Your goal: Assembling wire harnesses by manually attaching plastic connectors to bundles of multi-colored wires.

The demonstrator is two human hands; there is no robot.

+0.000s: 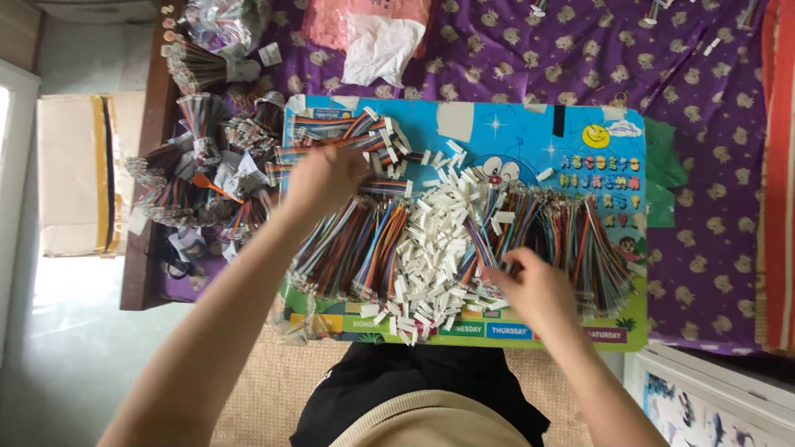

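My left hand point(325, 178) is closed at the upper left of a blue picture board point(530, 136), on or just above flat multicoloured ribbon cables point(331, 128); what it grips is hidden. My right hand point(534, 285) reaches into a spread of loose coloured wires point(580, 236) at the board's lower right, fingertips pinching among them. A heap of small white plastic connector housings point(435, 248) lies between the two hands. More bundled coloured wires point(356, 244) lie below my left hand.
Tied wire bundles point(195, 178) are piled left of the board on a purple patterned cloth point(704, 124). A pink bag and white paper point(377, 37) lie at the top. A cardboard box point(79, 174) stands on the floor at left.
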